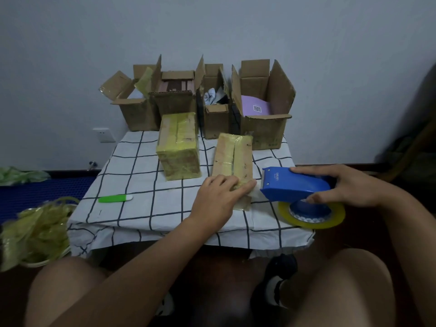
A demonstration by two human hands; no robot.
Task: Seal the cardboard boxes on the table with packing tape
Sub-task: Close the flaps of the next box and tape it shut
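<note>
The flat box lies closed on the checked cloth near the table's front right, and the left hand presses on its near end with fingers spread and almost straight, not curled round it. Just right of those fingers, the right hand grips the blue dispenser, fingers over its top and thumb beneath, its front edge at the box's near right corner. The yellowish tape roll sits in the dispenser, hanging past the table's edge. Left of the flat box stands a taller taped box, apart from it. A green cutter lies on the cloth further left. Four open boxes stand in a row along the wall behind. A heap of used tape sits beside the table at far left.
</note>
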